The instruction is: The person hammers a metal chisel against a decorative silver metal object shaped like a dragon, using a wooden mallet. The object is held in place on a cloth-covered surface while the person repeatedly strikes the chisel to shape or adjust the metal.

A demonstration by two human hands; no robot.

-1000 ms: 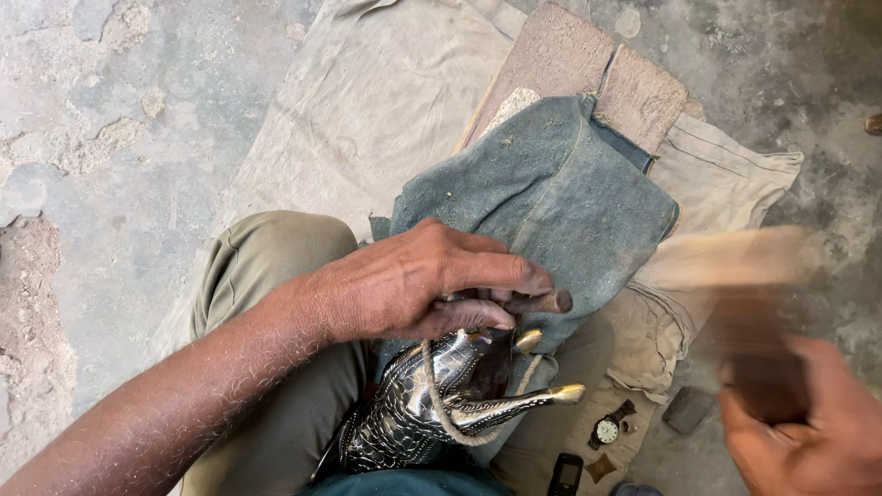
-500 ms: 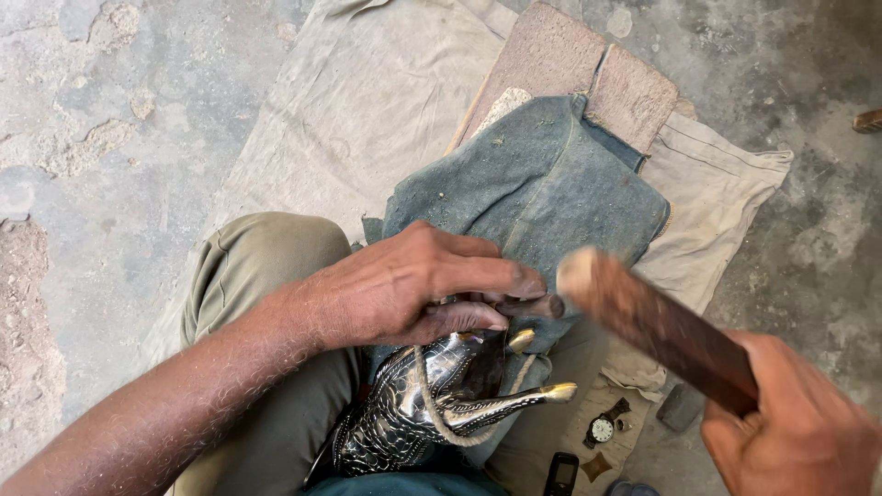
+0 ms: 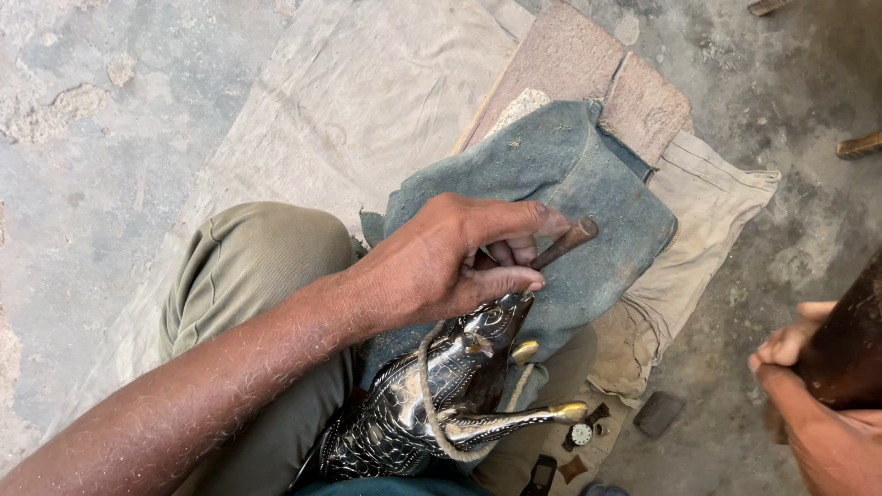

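**Inspector:** Report the left hand.

**Assistant:** The left hand (image 3: 450, 262) is curled shut around a thin rusty metal punch (image 3: 562, 243); thumb and fingers pinch its shaft, and its blunt upper end sticks out past the fingertips, slanting up to the right; the lower tip is hidden under the hand, so I cannot tell what it touches.

**Inspector:** And the workpiece?

**Assistant:** A dark metal animal figurine (image 3: 432, 400), patterned in silver lines, lies on the person's lap just below that hand; its head points up toward the thumb and appears to touch it; one leg with a brass-coloured hoof (image 3: 570, 411) stretches to the right; a rope loop (image 3: 432, 404) passes around the body.

**Inspector:** The right hand?

**Assistant:** The right hand (image 3: 808, 404) is at the right edge, well apart from the figurine; its fingers are closed on a thick dark wooden handle (image 3: 850, 344), cut off by the frame; the tool's head is out of view.

**Inspector:** Surroundings?

**Assistant:** A blue-grey leather pad (image 3: 570, 174) lies under the left hand, draped over a brown block (image 3: 588, 64); beneath both is a beige cloth (image 3: 367, 101) spread on the concrete floor (image 3: 101, 138); the knee is in olive trousers (image 3: 248, 276); a small watch face (image 3: 581, 434) and a dark flat stone (image 3: 659, 413) lie near the hoof.
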